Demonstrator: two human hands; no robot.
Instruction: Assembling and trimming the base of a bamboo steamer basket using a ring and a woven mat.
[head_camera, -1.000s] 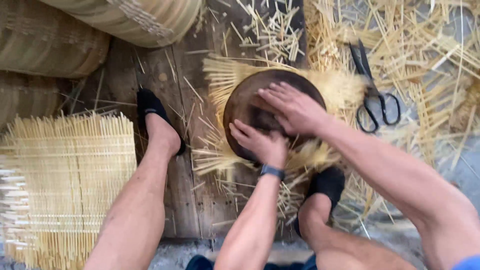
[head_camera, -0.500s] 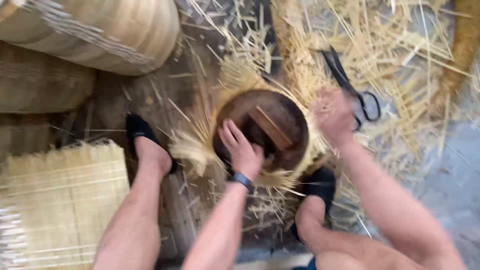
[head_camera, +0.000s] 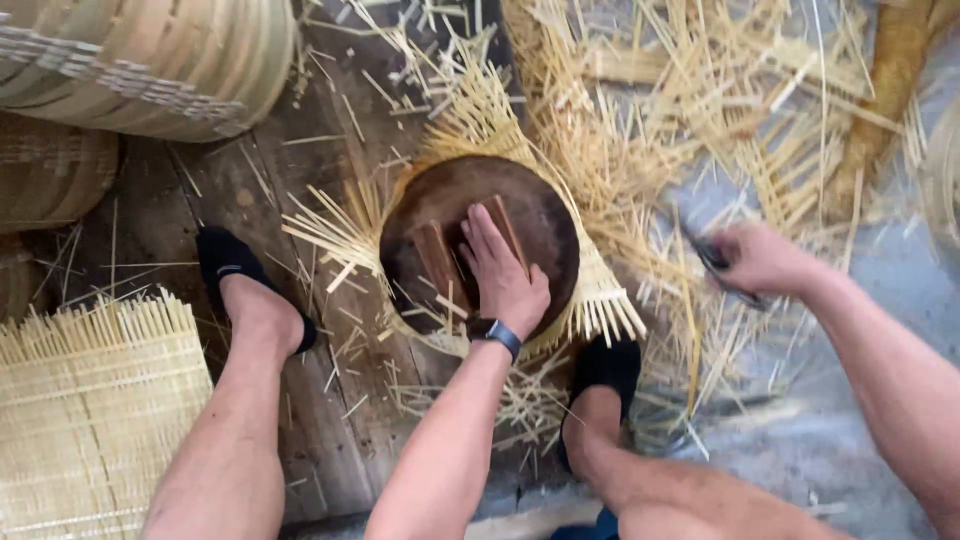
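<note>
Left hand (head_camera: 503, 275) was pressed flat on the round wooden disc (head_camera: 480, 245) over the woven bamboo mat (head_camera: 600, 300), right hand (head_camera: 765, 262) gripped dark scissors (head_camera: 712, 256) nearby.

Soft, even daylight, no harsh glare; shadows are faint. The right hand (head_camera: 765, 262) is motion-blurred (its grip indistinct), and straw beyond it looks smeared.
</note>
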